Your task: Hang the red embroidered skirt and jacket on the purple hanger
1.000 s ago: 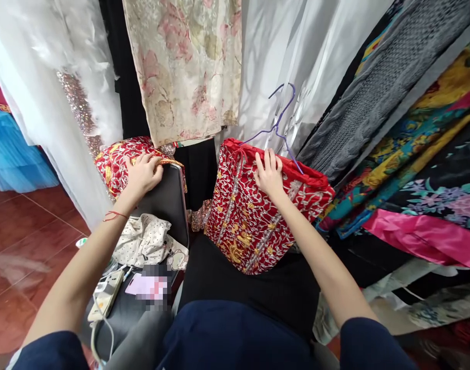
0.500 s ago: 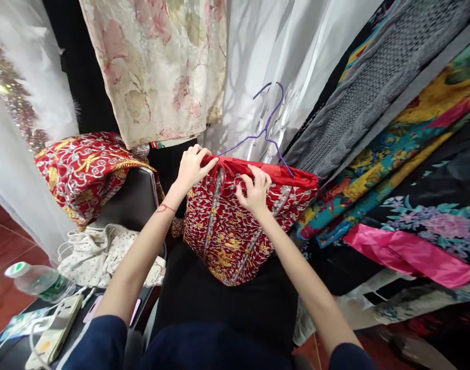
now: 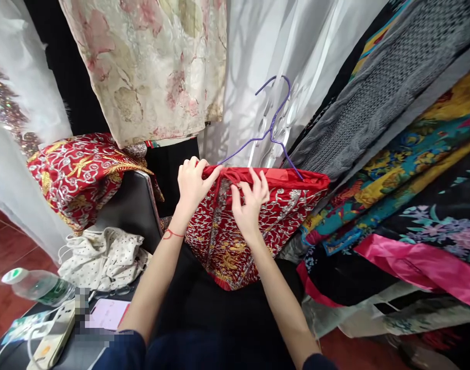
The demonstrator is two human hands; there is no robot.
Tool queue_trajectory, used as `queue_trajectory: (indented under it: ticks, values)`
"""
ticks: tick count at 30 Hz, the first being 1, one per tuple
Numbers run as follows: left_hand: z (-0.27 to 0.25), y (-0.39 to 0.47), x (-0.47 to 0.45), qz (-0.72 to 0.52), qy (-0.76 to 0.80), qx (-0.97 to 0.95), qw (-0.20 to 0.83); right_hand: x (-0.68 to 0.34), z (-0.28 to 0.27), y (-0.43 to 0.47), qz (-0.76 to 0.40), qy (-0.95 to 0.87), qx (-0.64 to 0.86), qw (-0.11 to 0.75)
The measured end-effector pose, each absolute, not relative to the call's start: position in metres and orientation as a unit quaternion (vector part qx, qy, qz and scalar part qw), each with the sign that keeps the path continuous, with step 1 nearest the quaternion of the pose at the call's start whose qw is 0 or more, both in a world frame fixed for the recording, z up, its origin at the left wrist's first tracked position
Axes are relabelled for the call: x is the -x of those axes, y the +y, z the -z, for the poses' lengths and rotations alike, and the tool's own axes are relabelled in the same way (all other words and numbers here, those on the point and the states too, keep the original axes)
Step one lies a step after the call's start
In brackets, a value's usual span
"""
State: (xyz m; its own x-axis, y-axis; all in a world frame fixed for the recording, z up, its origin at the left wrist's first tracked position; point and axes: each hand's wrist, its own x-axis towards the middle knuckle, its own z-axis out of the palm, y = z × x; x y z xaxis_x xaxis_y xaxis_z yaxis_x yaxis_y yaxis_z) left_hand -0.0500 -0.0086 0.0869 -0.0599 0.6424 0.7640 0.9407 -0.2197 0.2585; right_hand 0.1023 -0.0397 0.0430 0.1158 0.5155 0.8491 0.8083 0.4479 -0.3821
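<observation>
A red garment [image 3: 227, 246] with silver and gold embroidery hangs over my lap, its plain red upper edge turned toward me. The lower part of a purple wire hanger [image 3: 272, 128] goes down inside that edge, and its hook stands up free. At the upper left corner my left hand [image 3: 192, 185] grips the edge, thumb on the near side and fingers behind. My right hand [image 3: 249, 203] is bent at the middle of the edge, with its fingertips on the red cloth by a loose narrow red strip [image 3: 231, 177]. What lies between these fingertips is partly hidden.
Another red embroidered piece [image 3: 80, 174] drapes over a black chair back [image 3: 132, 205]. Below lie a dotted white cloth [image 3: 104, 259], a plastic bottle [image 3: 42, 285], a power strip [image 3: 55, 334] and a pink phone [image 3: 107, 313]. Garments hang at right, including a grey knit [image 3: 374, 97]; a floral cloth [image 3: 154, 72] hangs ahead.
The garment's top edge and hanger sit slightly lower and farther right in view. My right hand has shifted a little left along the edge, its fingers more upright. My left hand keeps its grip.
</observation>
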Motion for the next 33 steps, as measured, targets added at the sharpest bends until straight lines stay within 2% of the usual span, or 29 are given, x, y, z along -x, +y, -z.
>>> queue_trajectory:
  ticks: [3, 6, 9, 11, 14, 17, 19, 22, 28, 30, 33]
  values:
    - [-0.088, -0.009, 0.046, 0.414, -0.612, 0.651, 0.175, -0.136, -0.052, -0.057, 0.093, -0.574, 0.475, 0.66]
    - [-0.086, -0.008, 0.042, 0.425, -0.611, 0.645, 0.173, -0.179, -0.058, -0.061, 0.071, -0.409, 0.458, 0.786]
    - [-0.084, -0.009, 0.035, 0.431, -0.615, 0.635, 0.182, -0.21, -0.061, -0.058, 0.079, -0.3, 0.431, 0.848]
    - [-0.082, -0.01, 0.032, 0.427, -0.621, 0.631, 0.186, -0.214, -0.062, -0.058, 0.057, -0.331, 0.389, 0.858]
    - [-0.081, -0.013, 0.032, 0.409, -0.626, 0.639, 0.179, -0.197, -0.062, -0.063, -0.052, -0.516, 0.302, 0.8]
    - [-0.082, -0.019, 0.038, 0.378, -0.621, 0.669, 0.159, -0.165, -0.062, -0.064, -0.142, -0.667, 0.294, 0.67]
    - [-0.083, -0.023, 0.044, 0.358, -0.603, 0.697, 0.151, -0.143, -0.06, -0.061, -0.134, -0.726, 0.356, 0.573]
    - [-0.083, -0.028, 0.052, 0.345, -0.577, 0.726, 0.144, -0.115, -0.053, -0.054, -0.043, -0.763, 0.446, 0.465]
    - [-0.078, -0.026, 0.06, 0.344, -0.557, 0.747, 0.114, -0.1, -0.023, -0.054, 0.03, -0.762, 0.466, 0.448]
    - [-0.077, -0.021, 0.06, 0.347, -0.559, 0.746, 0.106, -0.102, -0.012, -0.058, 0.014, -0.765, 0.466, 0.444]
    - [-0.074, -0.016, 0.06, 0.35, -0.569, 0.737, 0.1, -0.11, 0.016, -0.059, -0.07, -0.751, 0.47, 0.459]
